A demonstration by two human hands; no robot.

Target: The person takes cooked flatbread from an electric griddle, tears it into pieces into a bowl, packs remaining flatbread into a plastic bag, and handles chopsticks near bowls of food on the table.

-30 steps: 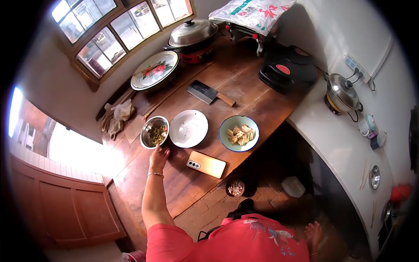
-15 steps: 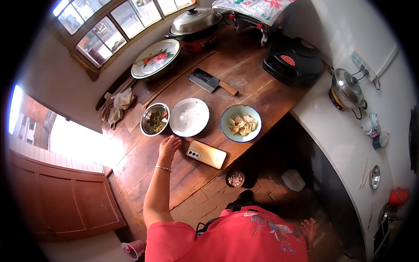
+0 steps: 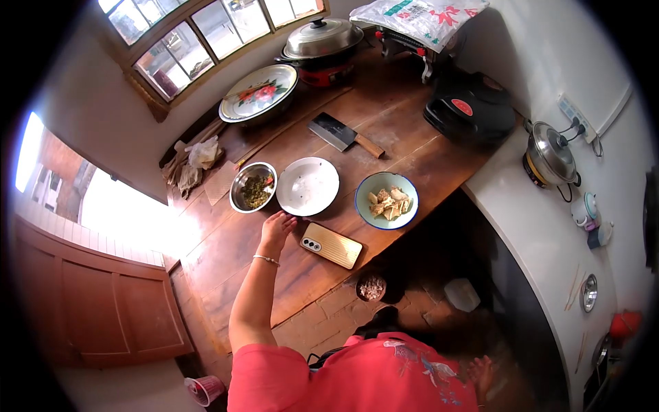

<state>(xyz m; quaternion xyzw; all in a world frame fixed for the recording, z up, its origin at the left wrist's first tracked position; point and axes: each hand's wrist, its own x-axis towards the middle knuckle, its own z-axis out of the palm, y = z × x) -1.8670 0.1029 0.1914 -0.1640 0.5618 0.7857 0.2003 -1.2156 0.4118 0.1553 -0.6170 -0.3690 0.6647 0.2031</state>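
My left hand (image 3: 277, 229) reaches over the table at the near edge of the white enamel plate (image 3: 308, 187), its fingers stretched out and holding nothing. Whether the fingertips touch the plate's rim I cannot tell. Left of the plate stands a steel bowl (image 3: 253, 188) of dark green chopped food. Just right of the hand, a gold phone (image 3: 331, 245) lies with its cameras up. A pale green bowl (image 3: 386, 200) with a blue rim holds broken flatbread-like pieces. Low at my right side hangs my right hand (image 3: 481, 371), empty, fingers apart, partly hidden by my shirt.
A cleaver (image 3: 345, 134) lies beyond the plate. Farther back are a floral enamel basin (image 3: 259, 95), a lidded electric pan (image 3: 322, 40) and a black electric griddle (image 3: 469, 107). On the white counter (image 3: 509, 191) stands a small pot (image 3: 551, 152). A bowl (image 3: 371, 288) sits below the table edge.
The view has shifted slightly, so the tabletop things appear a little farther right. My left hand stays near the plate's close edge. My right hand sits slightly lower in view.
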